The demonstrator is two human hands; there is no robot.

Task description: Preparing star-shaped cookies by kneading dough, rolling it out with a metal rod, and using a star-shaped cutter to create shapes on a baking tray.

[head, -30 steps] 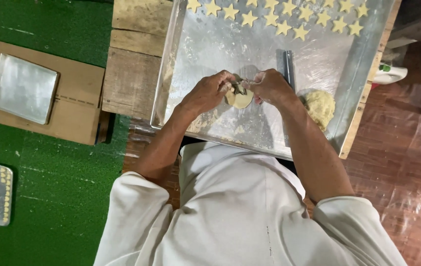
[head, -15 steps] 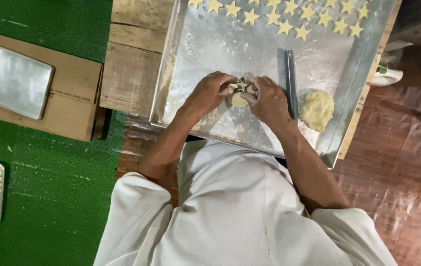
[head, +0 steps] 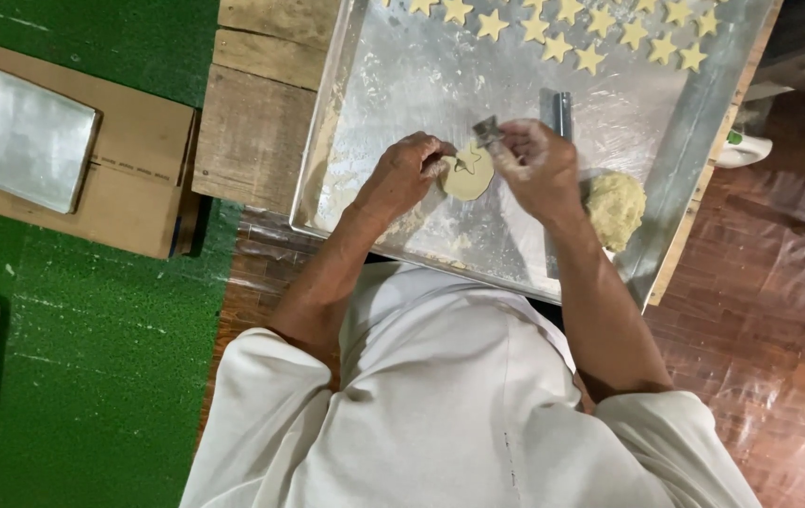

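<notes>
With rows of stars (head: 590, 58) done at twelve o'clock, we pinch the cutter (head: 487, 130) in our right hand (head: 536, 167) while our left hand (head: 409, 174) grips the dough disc (head: 470, 177) mid-tray (head: 402, 85), the dough lump (head: 615, 205) at three o'clock uncut.

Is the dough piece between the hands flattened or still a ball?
Flattened: the dough piece lies as a thin disc on the tray, with a star shape cut in it.

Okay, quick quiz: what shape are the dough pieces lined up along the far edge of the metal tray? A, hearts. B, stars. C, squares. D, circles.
B: the cut dough pieces in rows at the far edge of the metal tray are five-pointed stars, and the right hand holds a small metal cutter above the flattened dough.
</notes>
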